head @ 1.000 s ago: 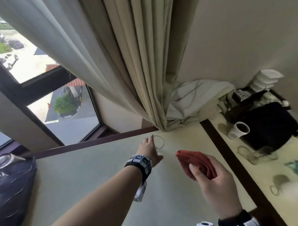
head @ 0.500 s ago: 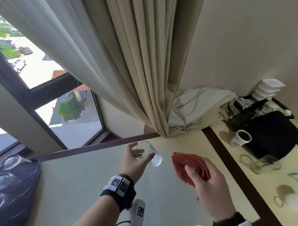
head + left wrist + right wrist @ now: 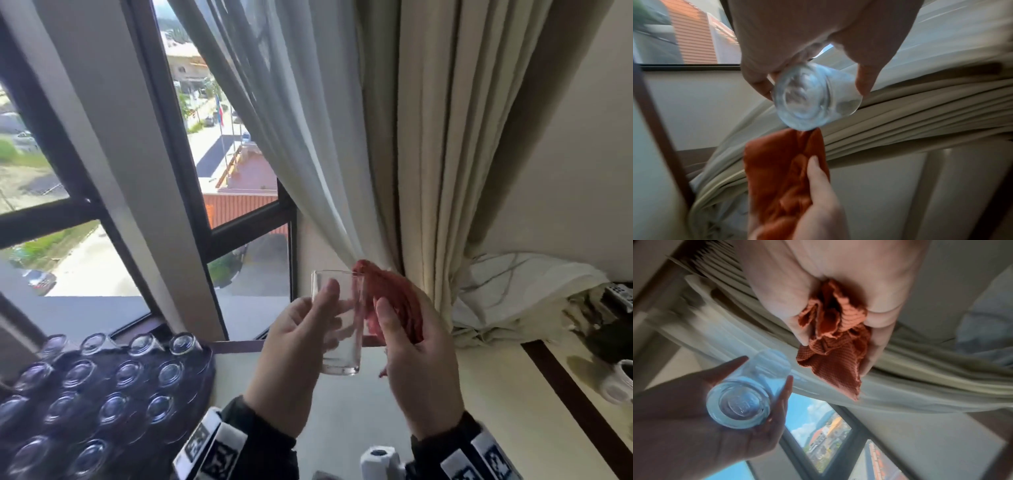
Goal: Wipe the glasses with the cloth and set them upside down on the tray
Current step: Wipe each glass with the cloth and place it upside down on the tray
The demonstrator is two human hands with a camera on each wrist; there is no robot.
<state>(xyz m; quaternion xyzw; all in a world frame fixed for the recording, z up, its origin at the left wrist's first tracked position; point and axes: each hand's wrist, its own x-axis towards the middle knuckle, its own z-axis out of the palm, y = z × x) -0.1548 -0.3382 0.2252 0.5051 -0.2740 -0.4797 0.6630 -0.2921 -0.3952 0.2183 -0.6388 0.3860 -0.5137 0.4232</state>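
Left grip [image 3: 294, 356] holds glass [image 3: 339, 325] upright, rim touching cloth [image 3: 394, 305].

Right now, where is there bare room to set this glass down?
Bare table shows below both hands, between the tray and the dark strip. The tray is crowded with upturned glasses; its near right edge seems freer. Right of the strip stands a cup.

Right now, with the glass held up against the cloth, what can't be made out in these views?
- Whether the red cloth actually touches the glass: the head view overlaps them, and both wrist views are motion-blurred.
- The tray: cut off by the head view's left and bottom edges, so the count of upturned glasses is incomplete.
- Smudges on the glass: too blurred.
- The right hand fingers: hidden behind the cloth.
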